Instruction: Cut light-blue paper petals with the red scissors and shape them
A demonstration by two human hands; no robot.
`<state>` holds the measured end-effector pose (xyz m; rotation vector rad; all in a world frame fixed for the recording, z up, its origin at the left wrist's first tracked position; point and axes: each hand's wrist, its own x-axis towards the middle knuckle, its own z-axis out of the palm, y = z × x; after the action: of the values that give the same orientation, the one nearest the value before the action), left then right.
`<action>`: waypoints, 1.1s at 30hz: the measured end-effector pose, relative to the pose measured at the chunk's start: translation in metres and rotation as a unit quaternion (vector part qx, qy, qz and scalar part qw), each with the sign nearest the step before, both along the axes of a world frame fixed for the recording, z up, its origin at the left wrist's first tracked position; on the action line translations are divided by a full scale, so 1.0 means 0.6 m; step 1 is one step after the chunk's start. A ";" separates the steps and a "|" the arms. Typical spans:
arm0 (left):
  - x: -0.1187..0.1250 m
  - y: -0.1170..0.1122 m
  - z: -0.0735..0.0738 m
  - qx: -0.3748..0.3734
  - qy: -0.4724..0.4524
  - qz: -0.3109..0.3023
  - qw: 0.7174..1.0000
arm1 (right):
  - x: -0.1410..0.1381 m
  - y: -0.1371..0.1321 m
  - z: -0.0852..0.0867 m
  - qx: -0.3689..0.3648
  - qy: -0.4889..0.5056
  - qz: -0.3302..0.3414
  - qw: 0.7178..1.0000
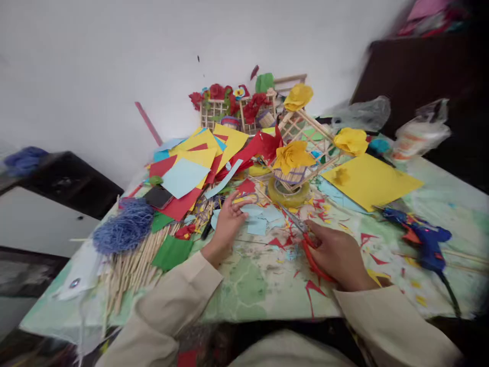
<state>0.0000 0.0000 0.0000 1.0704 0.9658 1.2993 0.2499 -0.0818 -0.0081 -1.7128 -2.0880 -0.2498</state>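
Note:
My right hand [338,252] grips a pair of scissors [311,250] by its red-orange handles. The blades point up and left, toward a roll of yellowish tape [288,193]. Fingers apart and slightly bent, my left hand [228,227] is over the table beside pieces of light blue paper [257,219]; I see nothing held in it. Behind that hand lies a curved light blue paper strip [224,179]. Just past the tape roll, a lattice of thin sticks [303,135] carries yellow paper flowers [294,157]. Red paper scraps [280,242] are scattered between the hands.
At the left are a bundle of thin sticks [133,265], a tangle of blue yarn [123,226] and green paper [173,253]. Coloured sheets [187,176] pile up behind. A yellow sheet [372,182] and a blue glue gun [424,239] with its cord lie at the right.

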 end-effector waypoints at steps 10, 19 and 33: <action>0.011 -0.012 0.009 -0.132 -0.082 0.030 0.987 | -0.001 -0.004 0.005 -0.054 0.046 -0.006 0.997; 0.047 -0.066 0.018 -0.116 -0.126 -0.064 0.983 | -0.061 0.037 0.047 -0.139 0.474 0.104 0.863; 0.054 -0.086 0.015 -0.100 -0.014 -0.155 0.983 | -0.102 0.060 0.049 -0.169 0.499 0.139 0.839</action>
<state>0.0324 -0.0516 0.0089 0.9988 0.8507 0.9402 0.1888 -0.0457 0.0211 -1.2142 -1.5378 0.9559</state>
